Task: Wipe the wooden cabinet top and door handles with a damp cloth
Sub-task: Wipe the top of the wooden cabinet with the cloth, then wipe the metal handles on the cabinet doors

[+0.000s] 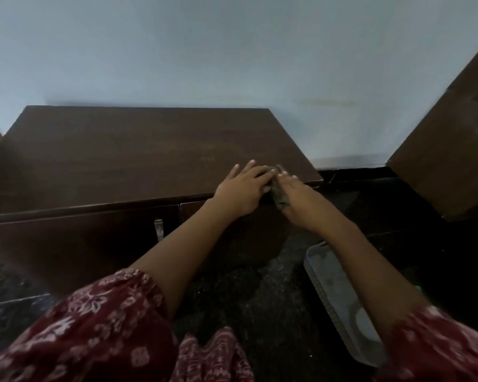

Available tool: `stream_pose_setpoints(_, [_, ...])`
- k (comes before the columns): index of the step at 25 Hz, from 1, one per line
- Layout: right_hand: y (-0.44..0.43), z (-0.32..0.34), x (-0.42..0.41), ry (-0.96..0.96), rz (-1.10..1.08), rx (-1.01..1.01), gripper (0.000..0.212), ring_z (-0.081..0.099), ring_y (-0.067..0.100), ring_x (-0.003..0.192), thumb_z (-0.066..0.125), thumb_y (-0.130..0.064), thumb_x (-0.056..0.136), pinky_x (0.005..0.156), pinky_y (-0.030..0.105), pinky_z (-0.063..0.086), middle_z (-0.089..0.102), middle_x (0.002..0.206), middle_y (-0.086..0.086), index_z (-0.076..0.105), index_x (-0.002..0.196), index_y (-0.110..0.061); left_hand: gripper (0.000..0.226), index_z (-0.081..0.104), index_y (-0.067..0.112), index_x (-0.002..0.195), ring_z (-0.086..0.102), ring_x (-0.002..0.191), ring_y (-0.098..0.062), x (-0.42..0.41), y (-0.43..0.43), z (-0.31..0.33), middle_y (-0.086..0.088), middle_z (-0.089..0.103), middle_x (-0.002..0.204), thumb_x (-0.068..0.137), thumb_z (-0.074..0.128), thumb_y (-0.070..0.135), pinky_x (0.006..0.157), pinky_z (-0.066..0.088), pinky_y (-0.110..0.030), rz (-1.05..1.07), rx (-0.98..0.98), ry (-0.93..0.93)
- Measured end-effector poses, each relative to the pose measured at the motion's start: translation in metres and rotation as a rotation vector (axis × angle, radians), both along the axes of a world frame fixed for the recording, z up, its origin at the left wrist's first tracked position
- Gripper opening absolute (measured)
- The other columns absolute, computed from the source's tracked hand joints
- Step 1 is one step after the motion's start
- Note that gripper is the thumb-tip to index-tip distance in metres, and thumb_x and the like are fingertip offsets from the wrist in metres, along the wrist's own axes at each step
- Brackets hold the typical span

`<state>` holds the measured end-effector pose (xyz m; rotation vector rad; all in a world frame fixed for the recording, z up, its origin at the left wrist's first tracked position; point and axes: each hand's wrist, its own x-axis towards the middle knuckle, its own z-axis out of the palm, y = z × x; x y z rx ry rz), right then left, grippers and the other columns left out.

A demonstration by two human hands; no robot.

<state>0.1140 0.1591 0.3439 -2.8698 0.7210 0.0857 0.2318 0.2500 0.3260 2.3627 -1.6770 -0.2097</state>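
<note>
— Where's the cloth [278, 193]?
— Dark, crumpled, at the near right corner of the cabinet top [138, 150], hanging over the front edge.
— And the top?
— Dark brown wood, flat. One metal door handle [158, 229] shows below it.

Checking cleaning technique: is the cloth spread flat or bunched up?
Bunched. The cloth shows as a narrow dark wad at the cabinet top's front edge, between the left hand and right hand.
</note>
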Motion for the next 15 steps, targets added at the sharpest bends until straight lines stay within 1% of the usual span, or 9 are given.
stream_pose_setpoints(2, [0.010, 0.004, -0.022, -0.128, -0.174, 0.263, 0.057, 0.047, 0.025, 0.127, 0.047, -0.016, 0.094, 0.098, 0.028, 0.040, 0.042, 0.145, 0.011, 0.025, 0.146, -0.015, 0.044, 0.032, 0.019, 0.144, 0.014, 0.147, -0.017, -0.007, 0.008, -0.006, 0.000, 0.029, 0.155, 0.100, 0.032, 0.017, 0.119, 0.007, -0.035, -0.037, -0.208, 0.271])
stream_pose_setpoints(3, [0.018, 0.001, -0.036, -0.264, -0.278, 0.506, 0.053, 0.056, 0.018, 0.113, 0.046, -0.013, 0.094, 0.085, 0.023, 0.045, 0.053, 0.135, 0.007, 0.031, 0.144, -0.017, 0.042, 0.040, 0.017, 0.140, 0.024, 0.144, -0.013, -0.012, 0.022, -0.014, -0.001, 0.040, 0.150, 0.099, 0.035, 0.012, 0.118, 0.014, -0.030, -0.019, -0.362, 0.384])
stream_pose_setpoints(5, [0.047, -0.012, -0.058, -0.545, -0.453, 1.204, 0.050, 0.063, 0.007, 0.097, 0.040, 0.000, 0.091, 0.074, 0.018, 0.049, 0.062, 0.120, -0.002, 0.045, 0.137, -0.019, 0.036, 0.051, 0.016, 0.130, 0.046, 0.127, -0.004, -0.025, 0.057, -0.038, 0.001, 0.057, 0.131, 0.096, 0.040, 0.009, 0.109, 0.034, -0.018, 0.109, -0.644, 0.529])
stream_pose_setpoints(6, [0.062, -0.025, -0.064, -0.642, -0.472, 1.527, 0.053, 0.066, 0.010, 0.097, 0.045, 0.002, 0.083, 0.072, 0.020, 0.053, 0.067, 0.118, -0.002, 0.051, 0.132, -0.017, 0.032, 0.054, 0.019, 0.125, 0.053, 0.116, -0.002, -0.032, 0.074, -0.053, 0.004, 0.061, 0.120, 0.095, 0.041, 0.012, 0.100, 0.042, -0.014, 0.209, -0.738, 0.586])
stream_pose_setpoints(8, [0.086, -0.063, -0.063, -0.767, -0.468, 1.911, 0.064, 0.071, 0.017, 0.096, 0.069, -0.008, 0.057, 0.067, 0.024, 0.058, 0.072, 0.112, 0.005, 0.061, 0.120, -0.014, 0.021, 0.056, 0.027, 0.111, 0.061, 0.100, -0.005, -0.044, 0.098, -0.082, 0.008, 0.063, 0.105, 0.094, 0.043, 0.023, 0.085, 0.049, -0.015, 0.420, -0.816, 0.708])
stream_pose_setpoints(10, [0.103, -0.100, -0.050, -0.843, -0.506, 2.081, 0.076, 0.072, 0.023, 0.089, 0.085, -0.012, 0.031, 0.065, 0.029, 0.060, 0.074, 0.105, 0.012, 0.072, 0.106, -0.010, 0.012, 0.055, 0.033, 0.102, 0.063, 0.092, -0.002, -0.050, 0.108, -0.106, 0.011, 0.065, 0.099, 0.095, 0.046, 0.032, 0.076, 0.050, -0.011, 0.535, -0.799, 0.879])
stream_pose_setpoints(12, [0.115, -0.127, -0.034, -0.844, -0.519, 2.102, 0.071, 0.073, 0.021, 0.084, 0.090, -0.022, 0.026, 0.065, 0.029, 0.060, 0.076, 0.098, 0.011, 0.076, 0.095, -0.011, 0.020, 0.055, 0.035, 0.104, 0.064, 0.090, 0.007, -0.053, 0.113, -0.128, 0.012, 0.067, 0.097, 0.085, 0.049, 0.039, 0.072, 0.049, -0.006, 0.555, -0.823, 1.058])
stream_pose_setpoints(13, [0.118, -0.139, -0.027, -0.808, -0.499, 2.056, 0.071, 0.073, 0.018, 0.086, 0.091, -0.033, 0.029, 0.067, 0.029, 0.060, 0.076, 0.099, 0.008, 0.076, 0.096, -0.015, 0.027, 0.054, 0.035, 0.106, 0.064, 0.090, 0.009, -0.053, 0.116, -0.139, 0.012, 0.067, 0.098, 0.079, 0.052, 0.040, 0.072, 0.049, -0.006, 0.563, -0.866, 1.114])
stream_pose_setpoints(15, [0.122, -0.156, -0.012, -0.715, -0.442, 1.820, 0.072, 0.071, 0.014, 0.094, 0.087, -0.054, 0.032, 0.074, 0.031, 0.059, 0.075, 0.103, 0.001, 0.074, 0.097, -0.026, 0.036, 0.053, 0.035, 0.109, 0.065, 0.093, 0.006, -0.050, 0.122, -0.160, 0.011, 0.068, 0.099, 0.074, 0.057, 0.037, 0.073, 0.051, -0.009, 0.591, -0.938, 1.147])
